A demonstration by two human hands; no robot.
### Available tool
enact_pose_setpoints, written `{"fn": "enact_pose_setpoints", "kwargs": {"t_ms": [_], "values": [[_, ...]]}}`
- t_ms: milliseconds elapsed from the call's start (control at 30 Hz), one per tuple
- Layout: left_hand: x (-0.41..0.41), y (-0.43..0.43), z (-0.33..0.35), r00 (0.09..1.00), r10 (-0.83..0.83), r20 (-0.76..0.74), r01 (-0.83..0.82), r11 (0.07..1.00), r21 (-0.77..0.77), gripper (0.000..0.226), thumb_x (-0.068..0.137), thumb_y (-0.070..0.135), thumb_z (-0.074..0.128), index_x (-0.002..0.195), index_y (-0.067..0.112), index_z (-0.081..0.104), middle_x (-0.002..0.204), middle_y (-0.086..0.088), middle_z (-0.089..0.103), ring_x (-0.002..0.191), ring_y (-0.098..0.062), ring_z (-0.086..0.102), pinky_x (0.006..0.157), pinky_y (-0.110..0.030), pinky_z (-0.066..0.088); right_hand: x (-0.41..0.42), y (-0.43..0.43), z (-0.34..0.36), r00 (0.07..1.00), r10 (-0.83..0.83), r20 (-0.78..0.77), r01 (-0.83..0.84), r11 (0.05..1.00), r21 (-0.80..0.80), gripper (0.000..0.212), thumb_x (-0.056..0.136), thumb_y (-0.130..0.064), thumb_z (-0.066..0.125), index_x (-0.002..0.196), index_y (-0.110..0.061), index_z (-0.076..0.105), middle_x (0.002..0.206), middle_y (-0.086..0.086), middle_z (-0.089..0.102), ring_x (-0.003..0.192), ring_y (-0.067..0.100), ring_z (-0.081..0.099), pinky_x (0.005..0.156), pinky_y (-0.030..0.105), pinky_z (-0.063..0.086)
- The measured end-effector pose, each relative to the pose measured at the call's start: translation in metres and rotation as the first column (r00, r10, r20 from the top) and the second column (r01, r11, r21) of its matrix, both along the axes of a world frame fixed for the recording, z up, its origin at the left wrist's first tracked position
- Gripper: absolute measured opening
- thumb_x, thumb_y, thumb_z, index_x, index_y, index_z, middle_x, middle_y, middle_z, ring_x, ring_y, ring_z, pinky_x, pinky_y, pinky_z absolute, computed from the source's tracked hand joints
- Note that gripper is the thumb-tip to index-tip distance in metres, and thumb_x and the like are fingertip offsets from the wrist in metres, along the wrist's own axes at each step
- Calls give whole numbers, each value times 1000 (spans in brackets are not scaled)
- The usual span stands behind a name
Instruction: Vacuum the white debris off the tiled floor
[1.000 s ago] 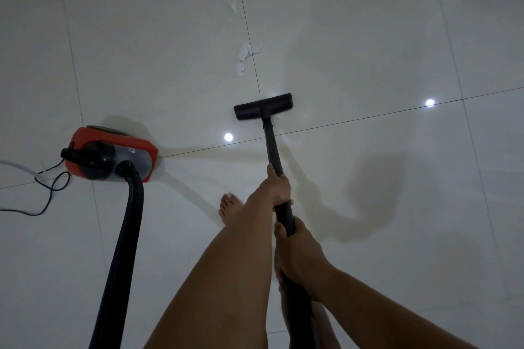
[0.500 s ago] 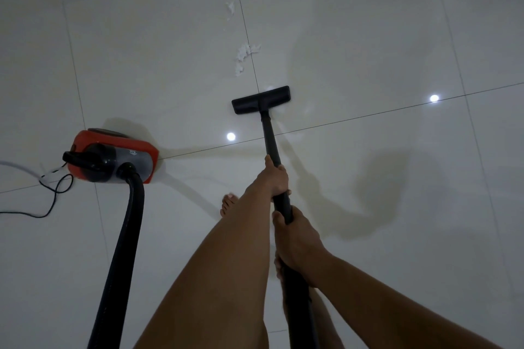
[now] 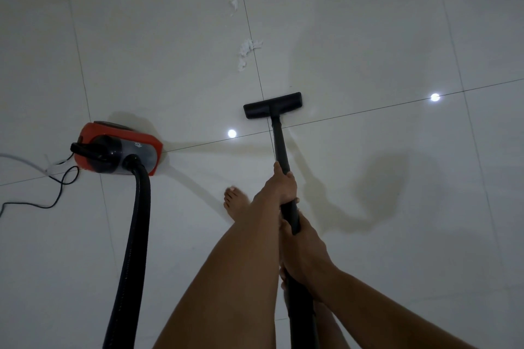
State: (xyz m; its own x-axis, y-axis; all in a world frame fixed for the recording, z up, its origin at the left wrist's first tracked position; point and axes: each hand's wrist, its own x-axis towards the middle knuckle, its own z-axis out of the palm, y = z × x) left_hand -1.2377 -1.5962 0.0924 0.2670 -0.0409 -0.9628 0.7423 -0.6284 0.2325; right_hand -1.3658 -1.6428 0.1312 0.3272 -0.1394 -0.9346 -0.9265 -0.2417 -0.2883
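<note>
Head view: the left hand (image 3: 283,184) grips the wand (image 3: 279,144) farther out and the right hand (image 3: 304,249) grips it nearer. The wand looks stiff and light, and steers well from this two-handed hold. The nozzle (image 3: 273,105) lies flat on the floor (image 3: 368,37). Debris (image 3: 246,51), likely loose and feather-light, lies beyond it. To the left, the vacuum (image 3: 119,147), hose (image 3: 133,235) and cord (image 3: 56,193) are off the path.

1. Left hand (image 3: 280,187): bare, its wrist and forearm uncovered along their whole visible length, lying left of the long black plastic vacuum wand (image 3: 279,144).
2. Right hand (image 3: 306,249): bare likewise, with an uncovered wrist and forearm right of the vacuum wand.
3. Bare foot (image 3: 235,202): left of the vacuum wand, toes with pale nails.
4. Bare lower leg (image 3: 330,329): just right of the vacuum wand, partly hidden by the right forearm.
</note>
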Motion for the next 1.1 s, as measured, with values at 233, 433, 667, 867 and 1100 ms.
{"fn": "enact_pose_setpoints", "kwargs": {"t_ms": [233, 433, 667, 867, 1100], "values": [[6, 0, 0, 1000, 20, 2, -20, 1000, -9, 64, 112, 35, 26, 163, 32, -13, 101, -10, 62, 75, -15, 61, 85, -37, 54, 9, 0, 8, 1000, 15, -7, -16, 1000, -26, 76, 72, -71, 28, 136, -33, 44, 142, 17, 54, 107, 16, 52, 103, 58, 49], [12, 10, -11, 998, 49, -25, -49, 999, -5, 65, 112, 35, 26, 162, 32, -15, 112, -16, 66, 87, -19, 66, 94, -39, 56, 22, 7, -1, 989, 147, -8, -147, 989, -32, 95, 68, -72, 18, 144, -22, 43, 139, 16, 58, 138, 34, 47, 117, 54, 36], [28, 22, -28, 996, 83, -38, -83, 997, 10, 66, 111, 37, 28, 161, 36, -16, 117, -21, 69, 97, -26, 68, 103, -47, 54, 43, 16, -6, 977, 208, 45, -201, 972, -121, 82, 68, -72, 20, 129, -27, 53, 125, 4, 64, 116, 25, 61, 101, 49, 49], [59, 25, -40, 997, 72, -28, -72, 997, 8, 67, 111, 35, 26, 160, 35, -20, 118, -22, 70, 89, -24, 69, 89, -41, 60, 74, 16, -8, 975, 223, 18, -220, 969, -113, 67, 74, -66, 19, 122, -31, 51, 107, 4, 68, 109, 28, 65, 105, 50, 47], [92, 37, -50, 993, 118, 3, -118, 993, 1, 67, 111, 37, 28, 161, 37, -17, 118, -20, 69, 81, -21, 67, 86, -41, 61, 109, 27, -2, 967, 254, 11, -252, 963, -98, 47, 87, -60, 25, 122, -38, 47, 89, -4, 68, 89, 22, 68, 96, 49, 52]]}}
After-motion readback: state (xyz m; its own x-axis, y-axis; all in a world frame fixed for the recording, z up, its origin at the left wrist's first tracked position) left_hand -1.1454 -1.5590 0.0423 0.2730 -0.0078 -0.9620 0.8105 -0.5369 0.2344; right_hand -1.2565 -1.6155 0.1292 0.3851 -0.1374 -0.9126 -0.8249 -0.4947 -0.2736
